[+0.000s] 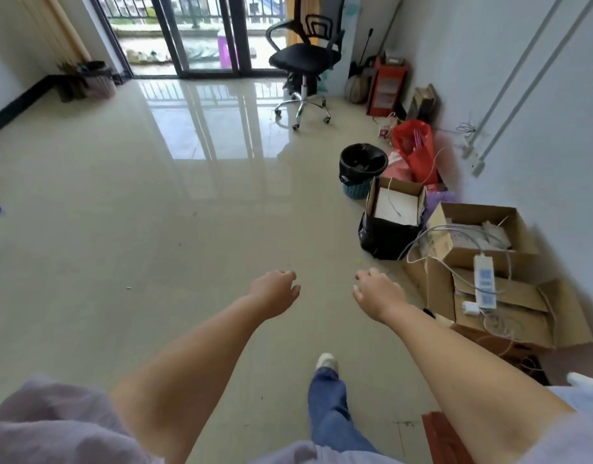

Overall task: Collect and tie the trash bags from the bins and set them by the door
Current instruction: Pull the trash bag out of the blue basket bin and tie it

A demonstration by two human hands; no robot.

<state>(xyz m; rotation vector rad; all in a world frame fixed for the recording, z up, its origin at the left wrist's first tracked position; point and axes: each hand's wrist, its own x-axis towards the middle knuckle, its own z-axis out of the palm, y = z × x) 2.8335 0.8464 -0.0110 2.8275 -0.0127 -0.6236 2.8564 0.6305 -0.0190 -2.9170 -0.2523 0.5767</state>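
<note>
Reaching forward over the glossy tiled floor (154,202), both bare arms stretch out with nothing held. The left hand (275,289) hangs with fingers loosely curled, holding nothing; the right hand (375,291) is likewise relaxed, fingers loosely bent, and the two hands stay apart from each other.

A blue bin (358,175) lined with a black trash bag (363,160) stands ahead and to the right, just beside an open cardboard box (397,202) that sits in black plastic. Behind the bin lies a red bag (413,149). More cardboard boxes (489,269), one carrying a white power strip (484,281) and tangled cables, line the right wall.

A second bin (97,78) with a dark liner stands far off in the left corner, near the glass balcony doors (194,35). A black office chair (305,61) stands before the doors on the right. The wide middle of the floor lies open between the two bins. One foot in a pale shoe (326,361) is forward below the hands.
</note>
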